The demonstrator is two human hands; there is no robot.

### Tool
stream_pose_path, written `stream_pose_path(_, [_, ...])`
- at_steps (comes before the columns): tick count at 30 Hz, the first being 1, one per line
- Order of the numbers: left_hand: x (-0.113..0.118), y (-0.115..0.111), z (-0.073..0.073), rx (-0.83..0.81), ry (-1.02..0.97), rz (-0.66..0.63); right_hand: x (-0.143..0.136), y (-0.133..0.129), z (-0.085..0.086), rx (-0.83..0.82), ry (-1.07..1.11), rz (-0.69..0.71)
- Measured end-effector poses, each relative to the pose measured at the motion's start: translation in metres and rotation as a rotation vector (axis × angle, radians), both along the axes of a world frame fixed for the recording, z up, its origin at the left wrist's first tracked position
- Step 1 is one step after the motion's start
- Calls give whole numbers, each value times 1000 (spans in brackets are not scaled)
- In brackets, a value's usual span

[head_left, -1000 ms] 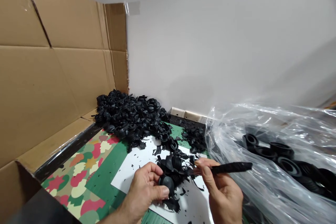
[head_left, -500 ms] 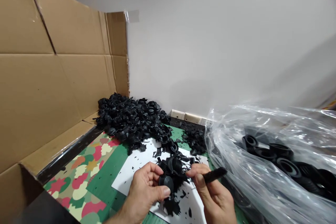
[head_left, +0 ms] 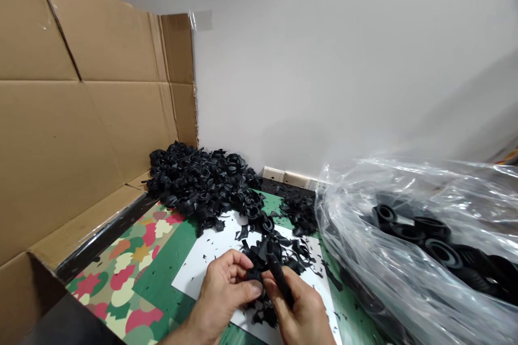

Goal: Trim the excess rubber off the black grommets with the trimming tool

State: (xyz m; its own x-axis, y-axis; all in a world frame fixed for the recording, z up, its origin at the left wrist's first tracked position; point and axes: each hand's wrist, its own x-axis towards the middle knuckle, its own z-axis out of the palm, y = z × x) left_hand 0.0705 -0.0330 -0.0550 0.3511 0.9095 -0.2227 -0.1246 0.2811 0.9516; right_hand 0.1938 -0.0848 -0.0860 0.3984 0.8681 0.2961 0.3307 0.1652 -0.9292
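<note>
My left hand [head_left: 224, 288] pinches a small ribbed black rubber part [head_left: 254, 276] between thumb and fingers, low over the white sheet. Beside it, my right hand [head_left: 301, 304] is closed round a black pen-like tool [head_left: 278, 275] whose shaft points up and away from me. The right fingertips meet the part at its right side. The tool's working end is hidden by the fingers, so its exact kind does not show. Black rubber scraps and ribbed pieces [head_left: 297, 253] lie on the white sheet [head_left: 206, 259] around both hands.
A large heap of black rubber pieces [head_left: 202, 180] rises at the back left against a cardboard wall [head_left: 121, 129]. Behind the sheet sits a smaller scrap pile [head_left: 299, 213]. On the right bulges a clear plastic bag [head_left: 364, 237] with ribbed black parts [head_left: 443, 253] inside.
My right hand has moved left to the part in my left hand. The tool has swung from lying rightward to pointing up and away. The part has turned, showing its ribs.
</note>
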Motion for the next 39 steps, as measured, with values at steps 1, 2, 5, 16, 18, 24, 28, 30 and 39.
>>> stream_pose_path(1, [-1,1,-2,-18,-6,-4,0,0,0,2,3,-1])
stream_pose_path(2, [-1,2,-3,-35,-15,-6,-1,0,0,4,2,0])
stream_pose_path(5, [-2,3,-5,-66,-51,5,0,-1,1,20,-36,9])
stream_pose_path(16, [3,0,-1,19,64,44,4,5,-10,39,-476,-19])
stream_pose_path(18, [4,0,0,59,57,33,0,7,-15,30,-553,-61])
stream_pose_path(24, [2,1,3,2,31,2,11,0,-9,-159,-618,-124])
stream_pose_path(28, [-2,1,4,-27,-6,23,33,-1,4,-254,-215,-136])
stream_pose_path(30, [-4,2,4,-49,-28,20,36,0,9,-318,-12,-80])
stream_pose_path(39, [1,-1,7,10,-61,11,5,-1,17,-372,494,129])
